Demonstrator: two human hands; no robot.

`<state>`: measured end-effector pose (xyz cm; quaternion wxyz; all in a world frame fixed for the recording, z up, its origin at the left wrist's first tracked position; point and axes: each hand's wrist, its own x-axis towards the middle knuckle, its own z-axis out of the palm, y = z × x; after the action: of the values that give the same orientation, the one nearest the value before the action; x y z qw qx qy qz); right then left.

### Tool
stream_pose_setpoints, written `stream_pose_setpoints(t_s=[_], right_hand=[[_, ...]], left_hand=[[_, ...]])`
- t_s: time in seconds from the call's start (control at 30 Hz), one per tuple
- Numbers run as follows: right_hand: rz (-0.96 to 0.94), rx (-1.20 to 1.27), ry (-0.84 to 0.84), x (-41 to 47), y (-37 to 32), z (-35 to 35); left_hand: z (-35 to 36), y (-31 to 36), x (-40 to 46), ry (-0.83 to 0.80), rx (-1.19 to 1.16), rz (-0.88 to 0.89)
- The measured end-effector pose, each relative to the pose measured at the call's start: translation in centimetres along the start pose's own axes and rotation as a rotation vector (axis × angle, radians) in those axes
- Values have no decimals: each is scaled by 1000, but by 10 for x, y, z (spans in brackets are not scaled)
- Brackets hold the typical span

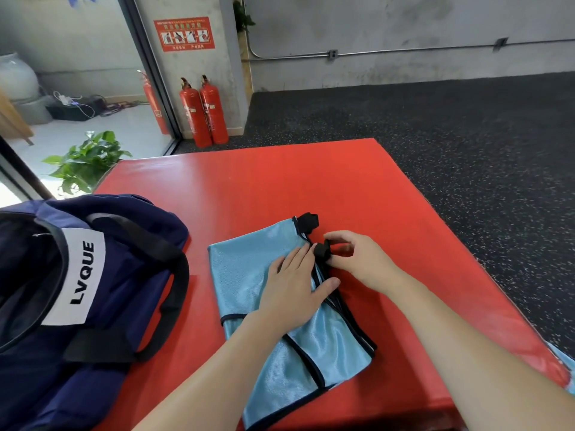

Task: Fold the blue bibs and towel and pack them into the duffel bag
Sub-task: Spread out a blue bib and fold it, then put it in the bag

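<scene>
A light blue bib [249,275] with black trim lies folded on the red mat [280,188]. My left hand [295,284] rests flat on the bib, fingers straight, pressing it down. My right hand [354,256] pinches a black strap end [320,248] at the bib's right edge. A second black strap end [308,222] sticks out just behind it. The navy duffel bag [118,265] with a white LVQUE label sits at the left, its top open and its black handles lying across it.
A scrap of more blue cloth [563,365] shows off the mat's right edge. Beyond the mat lie dark speckled floor [435,135], two red fire extinguishers [203,113] by a pillar, and a potted plant [87,160] at the left.
</scene>
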<state>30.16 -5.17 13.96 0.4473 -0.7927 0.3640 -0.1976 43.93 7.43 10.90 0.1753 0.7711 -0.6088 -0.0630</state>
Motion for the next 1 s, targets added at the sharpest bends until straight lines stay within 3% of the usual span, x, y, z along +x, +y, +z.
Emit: stream_pose_setpoints(t_s=[0.43, 0.6, 0.87, 1.0], right_hand=[[74, -37, 92, 0, -7, -7], [101, 344, 176, 3, -11, -21], [56, 69, -10, 1, -1, -7], [18, -14, 39, 0, -7, 4]], left_hand=[[1, 0, 0, 21, -15, 9], [1, 2, 0, 18, 22, 8], [3, 2, 0, 53, 45, 18], [1, 3, 0, 49, 52, 17]])
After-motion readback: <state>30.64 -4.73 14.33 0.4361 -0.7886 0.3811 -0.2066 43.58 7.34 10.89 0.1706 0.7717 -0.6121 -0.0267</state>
